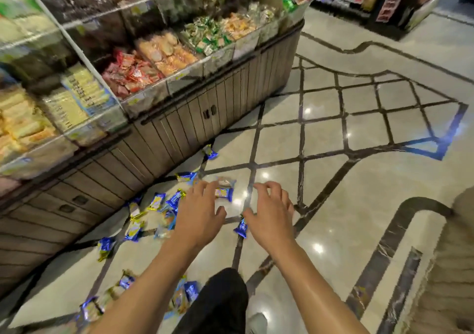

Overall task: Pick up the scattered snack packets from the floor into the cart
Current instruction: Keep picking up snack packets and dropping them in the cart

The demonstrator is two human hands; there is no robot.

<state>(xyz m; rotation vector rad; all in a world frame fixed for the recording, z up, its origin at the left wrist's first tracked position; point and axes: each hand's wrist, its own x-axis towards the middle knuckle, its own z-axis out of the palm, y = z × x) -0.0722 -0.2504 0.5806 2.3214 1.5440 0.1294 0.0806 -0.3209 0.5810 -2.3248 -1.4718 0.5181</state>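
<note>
Several small blue-and-yellow snack packets lie scattered on the shiny tiled floor along the foot of a shelf unit. One packet (224, 193) lies between my two hands, another (241, 228) lies under the gap between my thumbs, and one (210, 152) lies farther off. A cluster (159, 205) is left of my left hand, and more packets (125, 281) lie near my left forearm. My left hand (198, 213) and my right hand (272, 213) both reach forward above the floor, fingers spread and curled, holding nothing. No cart is in view.
A long snack display with clear bins (154, 59) and a grey panelled cabinet base (179, 125) runs along the left. My dark trouser leg and shoe (220, 305) are at the bottom centre. Another shelf unit (400, 2) stands at the far right back. A beige edge (456, 269) is at right.
</note>
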